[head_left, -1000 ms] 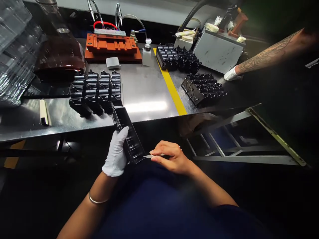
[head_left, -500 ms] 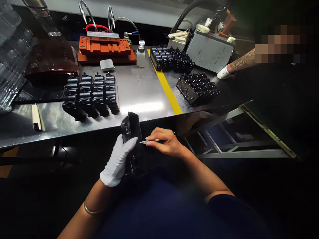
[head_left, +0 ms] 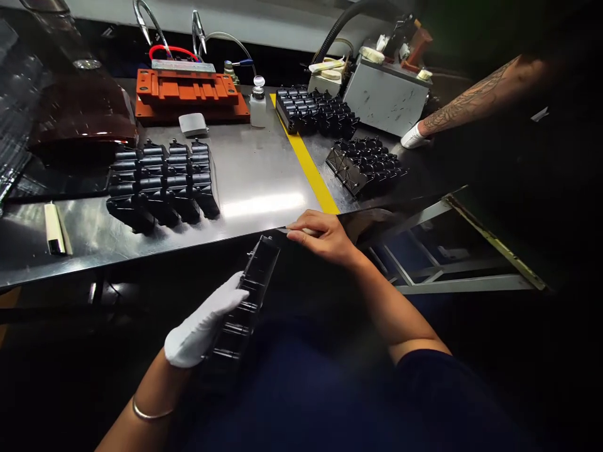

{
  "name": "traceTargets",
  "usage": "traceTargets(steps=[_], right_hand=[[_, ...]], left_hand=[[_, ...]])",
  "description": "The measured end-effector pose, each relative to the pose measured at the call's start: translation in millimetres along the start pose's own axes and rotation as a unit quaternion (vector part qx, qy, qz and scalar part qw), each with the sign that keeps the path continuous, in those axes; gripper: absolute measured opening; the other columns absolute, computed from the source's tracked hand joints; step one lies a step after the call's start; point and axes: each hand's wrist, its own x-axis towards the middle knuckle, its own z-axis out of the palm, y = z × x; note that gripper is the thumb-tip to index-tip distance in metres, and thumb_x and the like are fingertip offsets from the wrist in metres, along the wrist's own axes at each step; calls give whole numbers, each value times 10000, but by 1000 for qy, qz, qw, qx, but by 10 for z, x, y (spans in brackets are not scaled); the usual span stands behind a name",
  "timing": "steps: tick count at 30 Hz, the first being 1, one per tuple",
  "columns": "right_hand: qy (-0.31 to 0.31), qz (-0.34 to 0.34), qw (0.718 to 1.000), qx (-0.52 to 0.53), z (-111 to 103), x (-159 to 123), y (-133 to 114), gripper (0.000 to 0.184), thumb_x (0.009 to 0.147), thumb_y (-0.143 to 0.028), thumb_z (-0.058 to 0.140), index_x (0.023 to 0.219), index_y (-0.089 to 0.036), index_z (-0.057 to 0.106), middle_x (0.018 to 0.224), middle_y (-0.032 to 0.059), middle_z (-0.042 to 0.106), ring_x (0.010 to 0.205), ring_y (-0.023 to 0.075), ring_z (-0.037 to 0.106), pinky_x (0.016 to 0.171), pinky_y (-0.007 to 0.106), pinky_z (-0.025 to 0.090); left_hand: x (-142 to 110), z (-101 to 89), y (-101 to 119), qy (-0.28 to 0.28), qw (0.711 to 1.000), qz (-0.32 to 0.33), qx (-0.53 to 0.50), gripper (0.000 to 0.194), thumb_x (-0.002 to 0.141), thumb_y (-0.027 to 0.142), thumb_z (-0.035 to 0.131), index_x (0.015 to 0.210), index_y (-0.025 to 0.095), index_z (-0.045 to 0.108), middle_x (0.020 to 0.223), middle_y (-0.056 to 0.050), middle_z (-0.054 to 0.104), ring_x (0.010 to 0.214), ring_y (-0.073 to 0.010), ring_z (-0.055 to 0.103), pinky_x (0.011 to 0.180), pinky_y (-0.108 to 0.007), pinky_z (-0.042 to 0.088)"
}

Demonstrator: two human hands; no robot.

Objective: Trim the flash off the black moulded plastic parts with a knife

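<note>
My left hand (head_left: 207,320), in a white glove, is closed around a long black plastic housing (head_left: 247,298) held below the table's front edge. The housing tilts, its ribbed hollow side facing me. To its upper right, my bare right hand (head_left: 325,235) pinches a slim craft knife (head_left: 307,231), its pointed blade directed left. The blade is just off the housing's top end and does not touch it. Most of the knife's handle is hidden inside my fingers.
Black plastic parts (head_left: 162,182) stand in rows on the metal table (head_left: 254,169); more parts (head_left: 365,166) lie beyond a yellow stripe (head_left: 306,160). Behind are an orange fixture (head_left: 188,91), a pump bottle (head_left: 258,107) and a grey box (head_left: 386,94). A co-worker's gloved hand (head_left: 413,136) rests at right.
The knife has moved up and away from the housing with my right hand. My left hand has turned and lowered the housing, so its ribbed inside now shows.
</note>
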Motion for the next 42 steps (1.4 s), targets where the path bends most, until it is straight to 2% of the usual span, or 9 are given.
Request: traceTargets(steps=[3, 4, 10, 16, 24, 27, 31, 35, 42], right_hand=[[-114, -34, 993, -5, -143, -21, -136, 168, 820, -364, 677, 870, -228, 763, 814, 38, 710, 714, 152, 648, 652, 274, 506], [-142, -46, 989, -15, -179, -19, -168, 165, 826, -354, 672, 882, -227, 762, 816, 39, 707, 720, 152, 649, 653, 272, 502], [-254, -91, 962, -47, -307, 84, -215, 170, 838, -341, 668, 909, -218, 762, 813, 36, 684, 724, 140, 642, 659, 249, 482], [-312, -116, 940, -73, -310, 153, -198, 199, 846, -362, 661, 926, -211, 762, 786, 26, 674, 697, 122, 626, 643, 227, 468], [-221, -164, 962, 3, -121, 110, -12, 172, 829, -300, 703, 883, -144, 750, 791, 71, 700, 730, 136, 637, 660, 245, 488], [-142, -107, 981, 82, 39, 50, 45, 218, 833, -361, 689, 862, -152, 743, 801, 67, 708, 722, 132, 646, 648, 242, 507], [-3, 10, 996, 93, 245, -57, -2, 290, 881, -407, 608, 800, -154, 724, 739, 41, 705, 684, 128, 646, 621, 232, 506], [-13, -6, 1000, 8, 314, -158, -147, 287, 935, -303, 515, 784, -153, 707, 747, 37, 716, 668, 124, 654, 642, 227, 513], [-7, -27, 998, -50, 353, -226, -216, 239, 937, -253, 521, 848, -155, 719, 860, 55, 757, 786, 154, 716, 712, 219, 534]], left_hand=[[-30, -124, 15, -49, 990, -126, -48, 362, 717, 489, 705, 963, 224, 675, 792, -58, 652, 531, -154, 572, 419, -260, 464], [-36, -150, 22, -53, 988, -137, -54, 362, 706, 493, 713, 939, 219, 672, 787, -56, 649, 524, -152, 572, 414, -258, 465], [-46, -182, 42, -88, 989, -119, -4, 362, 723, 485, 696, 964, 217, 673, 789, -69, 650, 513, -159, 563, 400, -268, 462], [-52, -209, 34, -80, 986, -143, 21, 372, 724, 472, 699, 1000, 224, 669, 750, -80, 661, 501, -181, 573, 405, -293, 469], [-1, -170, -63, -153, 969, -194, -7, 475, 666, 515, 720, 980, 168, 635, 705, -40, 648, 466, -145, 552, 396, -259, 451], [10, -153, -101, -166, 969, -179, -43, 515, 695, 584, 662, 992, 165, 627, 744, -56, 646, 476, -160, 564, 383, -265, 441], [29, -108, -127, -100, 988, -114, 5, 435, 770, 539, 637, 1020, 184, 621, 788, -27, 618, 574, -137, 559, 490, -254, 473], [44, -87, -113, -49, 993, 7, 111, 367, 848, 468, 594, 1121, 223, 608, 946, -28, 604, 873, -183, 555, 782, -317, 499], [48, -53, -101, -38, 985, 12, 168, 393, 851, 484, 573, 1149, 228, 589, 1019, -40, 589, 941, -222, 534, 846, -394, 488]])
